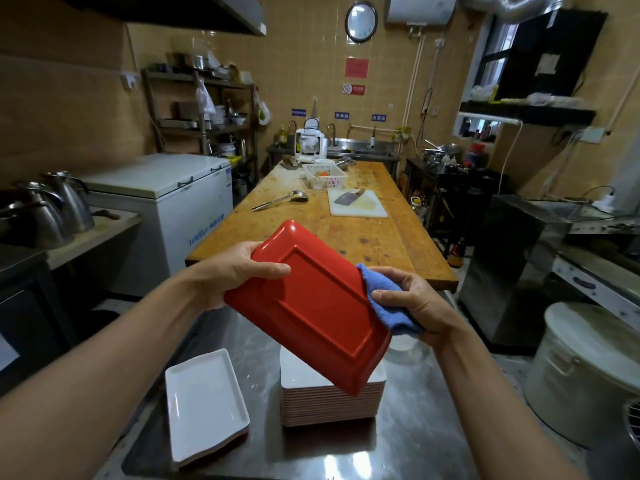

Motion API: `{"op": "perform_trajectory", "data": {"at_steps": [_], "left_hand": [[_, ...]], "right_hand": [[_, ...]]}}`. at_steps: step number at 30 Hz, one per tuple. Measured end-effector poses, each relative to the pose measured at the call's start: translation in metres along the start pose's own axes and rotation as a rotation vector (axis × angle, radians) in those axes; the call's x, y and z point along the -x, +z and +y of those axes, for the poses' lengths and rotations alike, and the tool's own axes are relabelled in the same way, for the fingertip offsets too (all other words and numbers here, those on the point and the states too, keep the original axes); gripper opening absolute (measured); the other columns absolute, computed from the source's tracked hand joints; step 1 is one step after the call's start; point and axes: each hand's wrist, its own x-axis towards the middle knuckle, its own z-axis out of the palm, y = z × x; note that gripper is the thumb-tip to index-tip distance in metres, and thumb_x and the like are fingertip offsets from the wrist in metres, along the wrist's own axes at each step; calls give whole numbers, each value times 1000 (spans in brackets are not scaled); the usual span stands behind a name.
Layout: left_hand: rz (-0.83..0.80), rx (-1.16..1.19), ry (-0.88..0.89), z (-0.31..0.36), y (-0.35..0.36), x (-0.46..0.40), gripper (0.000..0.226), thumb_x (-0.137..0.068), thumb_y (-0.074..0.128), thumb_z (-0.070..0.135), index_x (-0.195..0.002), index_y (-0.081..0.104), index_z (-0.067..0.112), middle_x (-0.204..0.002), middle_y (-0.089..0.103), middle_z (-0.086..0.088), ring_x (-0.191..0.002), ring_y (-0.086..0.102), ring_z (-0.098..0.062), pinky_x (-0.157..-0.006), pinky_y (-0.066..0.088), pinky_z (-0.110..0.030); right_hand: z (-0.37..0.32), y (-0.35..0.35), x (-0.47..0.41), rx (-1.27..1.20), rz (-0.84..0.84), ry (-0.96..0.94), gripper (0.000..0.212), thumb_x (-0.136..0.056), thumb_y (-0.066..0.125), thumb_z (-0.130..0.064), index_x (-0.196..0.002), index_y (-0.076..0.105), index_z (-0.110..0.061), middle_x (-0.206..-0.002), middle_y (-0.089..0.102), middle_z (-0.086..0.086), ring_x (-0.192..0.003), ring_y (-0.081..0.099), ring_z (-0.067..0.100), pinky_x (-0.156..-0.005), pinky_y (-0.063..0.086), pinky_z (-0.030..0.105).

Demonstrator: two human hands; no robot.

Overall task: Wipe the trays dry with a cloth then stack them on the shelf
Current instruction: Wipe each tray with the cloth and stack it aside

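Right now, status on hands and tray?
Left hand grips red tray, underside up, tilted. Right hand holds blue cloth against tray's right edge. Tray stack directly below on steel counter; nothing blocking.

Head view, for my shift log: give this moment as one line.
step: wiping | left hand: holds red tray, underside up | right hand: presses blue cloth on tray edge | below: tray stack

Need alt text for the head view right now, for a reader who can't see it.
A person's left hand holds a red tray underside-up, while the right hand presses a blue cloth against its edge. Below, on a steel counter, sit a tall tray stack and a small pile of white trays.
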Motion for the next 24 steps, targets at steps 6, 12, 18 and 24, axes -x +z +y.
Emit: {"op": "perform_trajectory", "data": {"at_steps": [6, 12, 18, 24], "left_hand": [[168, 181, 99, -27, 7, -3, 82, -41, 92, 32, -115, 61, 13, -100, 71, -14, -84, 69, -30, -67, 59, -41], [303, 300, 80, -42, 19, -5, 52, -61, 77, 13, -110, 61, 14, -110, 66, -21, -92, 64, -36, -76, 55, -45], [425, 535, 79, -47, 28, -13, 18, -82, 62, 6, -97, 61, 15, -83, 71, -11, -68, 69, -24, -57, 58, -37], [466, 623, 72, -46, 52, -16, 24, -84, 62, 8, -108, 60, 7, -83, 68, -15, -62, 67, -24, -52, 58, -36]], "right_hand": [[1, 12, -15, 498, 269, -236, 27, -90, 59, -6, -116, 63, -14, -110, 66, 8, -96, 63, 18, -78, 52, 28], [35, 24, -6, 941, 408, -410, 47, -97, 46, -11, -142, 36, -12, -150, 30, 1, -140, 22, 15, -116, 16, 27], [57, 36, 12, 1039, 428, -462, 53, -94, 38, -29, -144, 22, -25, -150, 11, -13, -145, 8, 11, -118, 9, 28], [73, 75, 8, 1245, 511, -623, 51, -90, 40, -27, -135, 48, -5, -148, 37, 13, -141, 23, 33, -115, 19, 46]]}}
